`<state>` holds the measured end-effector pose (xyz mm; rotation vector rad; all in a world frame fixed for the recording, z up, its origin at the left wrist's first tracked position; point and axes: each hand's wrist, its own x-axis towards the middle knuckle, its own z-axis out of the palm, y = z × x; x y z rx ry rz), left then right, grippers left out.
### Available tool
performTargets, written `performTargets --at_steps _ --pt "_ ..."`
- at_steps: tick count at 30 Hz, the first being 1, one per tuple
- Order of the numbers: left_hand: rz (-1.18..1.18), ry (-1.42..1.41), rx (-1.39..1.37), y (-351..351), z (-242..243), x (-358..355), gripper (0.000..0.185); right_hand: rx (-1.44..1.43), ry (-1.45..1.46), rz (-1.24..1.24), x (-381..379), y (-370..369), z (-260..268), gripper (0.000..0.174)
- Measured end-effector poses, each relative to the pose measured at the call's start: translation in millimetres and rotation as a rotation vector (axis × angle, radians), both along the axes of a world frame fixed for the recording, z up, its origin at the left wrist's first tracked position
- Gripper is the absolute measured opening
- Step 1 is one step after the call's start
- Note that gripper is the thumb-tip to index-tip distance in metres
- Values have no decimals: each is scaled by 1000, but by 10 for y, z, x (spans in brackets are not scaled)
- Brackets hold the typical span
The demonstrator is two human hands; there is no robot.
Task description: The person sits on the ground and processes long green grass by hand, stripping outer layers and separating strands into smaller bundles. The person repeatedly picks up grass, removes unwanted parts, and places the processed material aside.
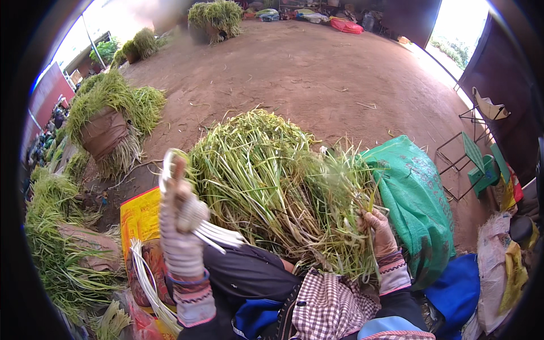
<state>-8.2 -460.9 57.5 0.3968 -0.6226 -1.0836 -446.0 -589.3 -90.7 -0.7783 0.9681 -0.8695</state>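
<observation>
My left hand (187, 208), in a ribbed whitish glove with bare fingertips, is raised left of my lap and blurred. It grips a few peeled white stems (219, 236) whose ends stick out to the right. My bare right hand (380, 233) holds thin green and dry stalks (361, 204) at the right side of a large heap of long leafy stalks (246, 170). That heap lies against my knees, with brownish stem ends towards me. Below my left hand, a bundle of long white stems (148, 280) rests on a yellow printed sack (138, 216).
A green woven sack (416, 204) stands right of the heap, near a blue cloth (454, 284). Folding stools (471, 148) are farther right. Tied stalk bundles (106, 131) line the left side; another (214, 19) stands far back on the earthen floor (297, 63).
</observation>
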Motion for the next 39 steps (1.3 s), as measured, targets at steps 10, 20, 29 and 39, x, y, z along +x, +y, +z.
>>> performTargets --at_steps 10,20,29,39 --pt "-17 215 421 427 -697 -979 38 20 -258 299 601 338 211 27" --pt "5 116 714 245 -1113 -1269 31 169 -302 646 920 680 90 32" --pt "172 -90 751 388 -974 -1313 40 -44 426 82 759 229 55 36" --pt "165 -316 815 423 -697 -1469 47 -894 487 468 1564 640 858 27"
